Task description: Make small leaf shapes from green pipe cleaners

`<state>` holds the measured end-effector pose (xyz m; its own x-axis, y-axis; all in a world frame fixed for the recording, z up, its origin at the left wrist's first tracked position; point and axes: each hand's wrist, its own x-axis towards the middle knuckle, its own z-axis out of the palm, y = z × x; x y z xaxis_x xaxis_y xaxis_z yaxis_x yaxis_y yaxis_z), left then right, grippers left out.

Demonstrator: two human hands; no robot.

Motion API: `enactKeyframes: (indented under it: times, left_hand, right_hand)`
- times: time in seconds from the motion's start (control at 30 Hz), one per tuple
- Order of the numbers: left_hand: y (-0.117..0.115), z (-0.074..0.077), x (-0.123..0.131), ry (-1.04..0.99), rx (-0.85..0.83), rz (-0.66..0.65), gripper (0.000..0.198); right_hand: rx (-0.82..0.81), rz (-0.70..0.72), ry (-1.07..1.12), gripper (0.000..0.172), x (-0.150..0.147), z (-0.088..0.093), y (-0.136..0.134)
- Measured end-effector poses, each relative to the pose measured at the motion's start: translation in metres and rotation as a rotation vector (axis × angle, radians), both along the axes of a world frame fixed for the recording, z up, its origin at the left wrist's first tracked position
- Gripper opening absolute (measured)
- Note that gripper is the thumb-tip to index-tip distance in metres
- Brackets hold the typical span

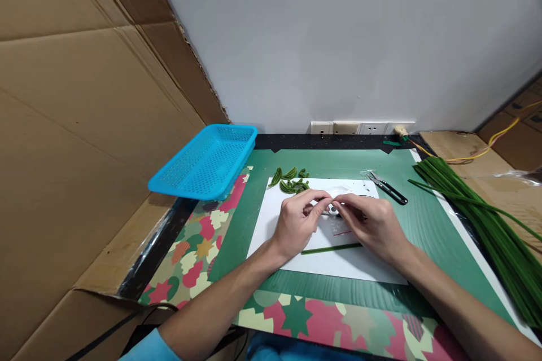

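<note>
Over the white paper (267, 232), my left hand (296, 223) and my right hand (376, 223) meet with thumbs and fingertips pinched together. Whatever sits between the fingertips is too small and covered to make out. Just below them, a straight green pipe cleaner (332, 249) lies across the sheet. Under my hands, partly hidden, are a small clear plastic bag (341, 227) and a small white round piece with dark spots (332, 210). Several bent green pipe cleaner loops (292, 185) lie at the paper's upper left edge.
Black-handled snips (390, 189) rest on the green mat (440, 259) to the right. A thick bundle of green pipe cleaners (474, 231) lies at the far right. A blue perforated basket (203, 163) stands back left beside cardboard (84, 124). Wall sockets (372, 128) line the back.
</note>
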<state>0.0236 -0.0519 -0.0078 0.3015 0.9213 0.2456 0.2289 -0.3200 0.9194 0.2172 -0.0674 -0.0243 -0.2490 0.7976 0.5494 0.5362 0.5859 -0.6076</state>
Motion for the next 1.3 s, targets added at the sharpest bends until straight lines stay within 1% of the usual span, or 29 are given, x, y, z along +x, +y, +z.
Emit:
enactKeyframes:
  times: [0.1,0.2,0.27,0.4,0.53,0.63,0.73,0.87,1.3]
  left_hand:
    - [0.000,-0.001,0.000,-0.003,-0.067,-0.020,0.028]
    - [0.003,-0.001,-0.001,-0.031,-0.155,-0.074,0.033]
    - [0.005,-0.002,-0.002,-0.040,-0.192,-0.109,0.036]
    - [0.008,-0.003,-0.003,-0.031,-0.206,-0.155,0.040]
    - [0.009,-0.003,-0.003,-0.072,-0.238,-0.187,0.035]
    - [0.008,0.000,-0.003,-0.074,-0.285,-0.201,0.033]
    - [0.007,0.004,-0.003,-0.069,-0.319,-0.206,0.034]
    - [0.006,0.005,-0.001,-0.081,-0.312,-0.190,0.032]
    - [0.008,0.003,0.000,-0.082,-0.302,-0.185,0.029]
  right_hand:
    - [0.149,-0.042,-0.144,0.022,0.002,-0.005,0.000]
    - [0.213,-0.072,-0.218,0.025,0.003,-0.006,0.000]
    - [0.199,-0.071,-0.215,0.025,0.003,-0.005,0.001]
    - [0.156,-0.060,-0.205,0.025,0.003,-0.003,0.001]
    - [0.117,-0.054,-0.180,0.023,0.005,-0.004,0.002]
    - [0.055,-0.040,-0.124,0.020,0.006,-0.003,0.003]
    - [-0.022,-0.028,-0.057,0.019,0.006,0.000,0.003]
    - [-0.086,-0.019,0.013,0.020,0.005,0.004,0.002]
    - [-0.108,-0.010,0.043,0.019,0.004,0.005,0.001]
